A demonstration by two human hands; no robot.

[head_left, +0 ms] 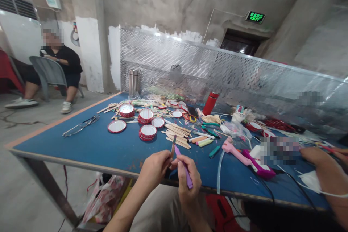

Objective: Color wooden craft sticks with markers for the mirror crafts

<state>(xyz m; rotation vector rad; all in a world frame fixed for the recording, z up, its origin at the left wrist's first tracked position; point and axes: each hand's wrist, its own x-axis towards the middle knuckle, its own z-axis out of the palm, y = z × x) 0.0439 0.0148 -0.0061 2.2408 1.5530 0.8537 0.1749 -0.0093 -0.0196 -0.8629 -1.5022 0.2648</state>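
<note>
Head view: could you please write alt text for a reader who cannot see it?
A person's left hand holds a dark-ended craft stick and the right hand a purple marker, at a blue table. On it lie loose craft sticks, more markers, red drum-like pieces and a pink glue gun.

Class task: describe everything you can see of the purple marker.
The purple marker is slim and straight, smooth and plastic-looking, with a wider section at its lower end. It slants in the right hand, whose fingers cover its middle. Its upper end points away from the person, close beside the wooden stick in the left hand; whether the two touch is unclear. It is in view at the near edge of the blue table.
</note>
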